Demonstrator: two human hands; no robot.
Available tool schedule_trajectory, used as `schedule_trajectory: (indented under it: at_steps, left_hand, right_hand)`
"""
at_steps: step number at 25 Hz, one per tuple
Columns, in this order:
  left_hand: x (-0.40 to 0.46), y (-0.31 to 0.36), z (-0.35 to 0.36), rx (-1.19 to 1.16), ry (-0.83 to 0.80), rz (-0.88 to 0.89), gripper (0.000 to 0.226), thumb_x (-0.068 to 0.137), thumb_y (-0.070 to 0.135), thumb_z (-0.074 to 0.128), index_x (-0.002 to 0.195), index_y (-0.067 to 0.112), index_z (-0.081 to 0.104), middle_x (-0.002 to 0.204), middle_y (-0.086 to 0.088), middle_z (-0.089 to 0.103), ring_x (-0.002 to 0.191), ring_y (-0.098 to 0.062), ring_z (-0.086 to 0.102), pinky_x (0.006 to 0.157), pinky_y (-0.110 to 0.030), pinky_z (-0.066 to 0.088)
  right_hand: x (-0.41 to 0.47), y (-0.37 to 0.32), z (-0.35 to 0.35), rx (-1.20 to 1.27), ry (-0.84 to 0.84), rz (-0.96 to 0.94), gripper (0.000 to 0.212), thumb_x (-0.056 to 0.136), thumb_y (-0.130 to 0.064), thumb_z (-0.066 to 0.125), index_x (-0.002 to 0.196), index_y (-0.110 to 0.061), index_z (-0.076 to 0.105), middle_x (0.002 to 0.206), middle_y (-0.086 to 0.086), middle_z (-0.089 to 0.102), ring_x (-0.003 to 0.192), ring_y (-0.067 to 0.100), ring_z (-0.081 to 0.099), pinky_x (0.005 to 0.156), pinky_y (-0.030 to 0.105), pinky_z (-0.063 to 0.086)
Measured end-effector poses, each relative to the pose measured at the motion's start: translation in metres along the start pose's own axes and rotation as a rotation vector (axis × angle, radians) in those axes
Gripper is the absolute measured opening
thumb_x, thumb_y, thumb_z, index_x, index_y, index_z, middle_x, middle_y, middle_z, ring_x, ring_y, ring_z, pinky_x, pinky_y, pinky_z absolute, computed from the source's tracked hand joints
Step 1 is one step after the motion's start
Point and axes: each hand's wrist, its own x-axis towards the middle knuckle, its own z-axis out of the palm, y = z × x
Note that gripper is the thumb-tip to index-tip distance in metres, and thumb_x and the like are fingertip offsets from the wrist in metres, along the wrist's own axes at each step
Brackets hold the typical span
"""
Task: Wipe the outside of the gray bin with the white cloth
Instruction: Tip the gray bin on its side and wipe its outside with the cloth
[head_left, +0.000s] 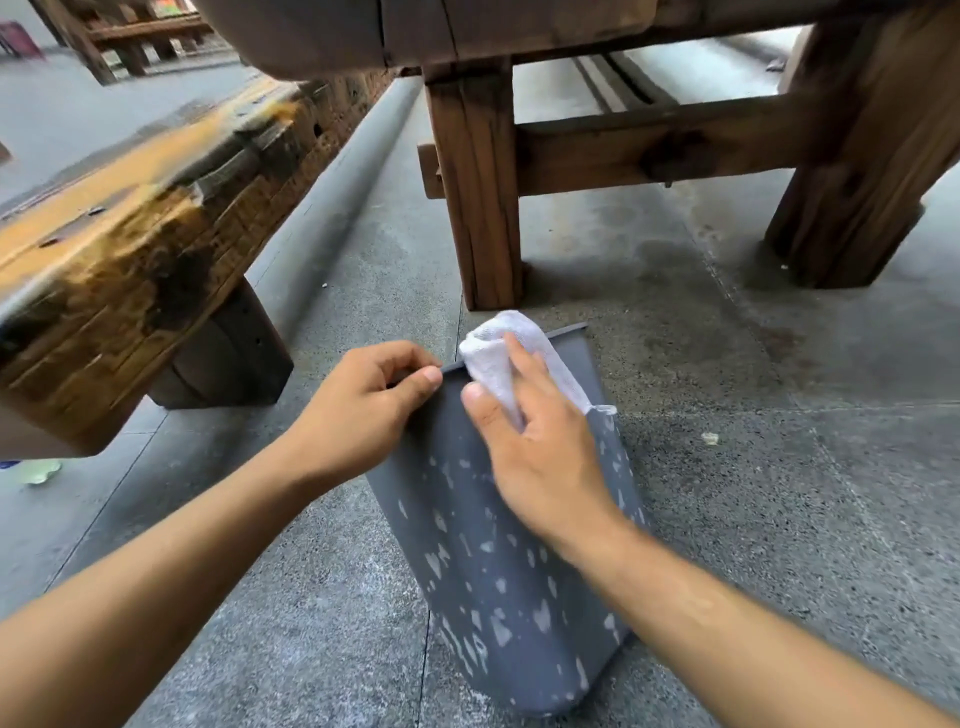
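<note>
The gray bin stands tilted on the concrete floor, its rim away from me and its base near me. Pale white smudges speckle its near side. My left hand pinches the bin's rim at its left corner. My right hand presses the bunched white cloth against the upper part of the bin's outer wall, just below the rim. The cloth drapes over the rim and hides part of it.
A heavy wooden bench runs along the left. A wooden table's legs and crossbar stand right behind the bin. A small pale scrap lies on the floor to the right. A greenish object lies under the bench at far left.
</note>
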Motion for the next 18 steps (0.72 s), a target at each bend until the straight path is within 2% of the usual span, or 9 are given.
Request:
schedule_trajectory:
  at_steps: [1,2,4,5,8,14,18]
  left_hand:
    - [0.002,0.0,0.002,-0.034,0.018,-0.014,0.023,0.087,0.027,0.06,0.086,0.007,0.071,0.071,-0.013,0.066,0.07,-0.013,0.053,0.069,-0.033,0.04]
    - [0.004,-0.001,0.003,-0.062,0.036,-0.026,0.024,0.085,0.028,0.061,0.085,0.005,0.071,0.068,-0.009,0.065,0.067,-0.012,0.052,0.066,-0.031,0.04]
    - [0.005,-0.001,0.004,-0.063,0.067,-0.035,0.027,0.084,0.031,0.064,0.082,0.004,0.07,0.066,-0.004,0.059,0.064,-0.011,0.049,0.062,-0.03,0.037]
    - [0.004,-0.003,0.004,-0.047,0.08,-0.026,0.031,0.085,0.033,0.064,0.081,0.003,0.069,0.067,-0.005,0.056,0.065,-0.012,0.047,0.062,-0.031,0.036]
    - [0.003,-0.007,0.004,0.004,0.13,0.008,0.039,0.091,0.039,0.061,0.079,0.002,0.064,0.066,-0.001,0.048,0.063,-0.009,0.041,0.059,-0.032,0.032]
    - [0.0,-0.006,0.01,0.105,0.198,0.028,0.035,0.09,0.038,0.064,0.066,0.014,0.059,0.052,0.01,0.042,0.051,-0.007,0.036,0.047,-0.026,0.03]
    - [-0.005,-0.008,0.009,0.17,0.208,0.009,0.045,0.093,0.041,0.063,0.065,0.008,0.053,0.046,0.012,0.036,0.046,-0.004,0.03,0.043,-0.022,0.025]
  right_hand:
    - [-0.003,0.004,0.008,-0.077,-0.068,-0.041,0.055,0.098,-0.054,0.045,0.15,-0.041,0.038,0.164,-0.007,0.031,0.153,0.012,0.018,0.125,0.04,0.017]
    - [-0.005,0.008,0.013,-0.151,-0.112,-0.065,0.062,0.099,-0.059,0.036,0.156,-0.041,0.022,0.169,-0.008,0.01,0.156,0.013,-0.002,0.126,0.046,0.005]
    - [-0.009,0.014,0.018,-0.248,-0.165,-0.09,0.063,0.097,-0.07,0.017,0.154,-0.051,-0.002,0.167,-0.017,-0.013,0.152,0.008,-0.021,0.125,0.049,-0.006]
    - [-0.01,0.017,0.018,-0.266,-0.175,-0.082,0.062,0.095,-0.073,0.009,0.152,-0.055,-0.008,0.165,-0.022,-0.018,0.15,0.006,-0.026,0.124,0.05,-0.008]
    - [-0.012,0.02,0.021,-0.275,-0.16,-0.066,0.059,0.096,-0.07,0.0,0.152,-0.056,-0.009,0.162,-0.027,-0.024,0.148,0.003,-0.029,0.123,0.053,-0.009]
    - [-0.025,0.029,0.026,-0.447,-0.084,-0.1,0.062,0.1,-0.063,0.006,0.154,-0.045,-0.019,0.165,-0.014,-0.027,0.15,0.013,-0.029,0.123,0.057,-0.004]
    - [-0.05,0.052,0.015,-0.497,-0.106,-0.069,0.061,0.103,-0.06,0.007,0.155,-0.041,-0.018,0.165,-0.012,-0.026,0.151,0.016,-0.028,0.123,0.058,-0.002]
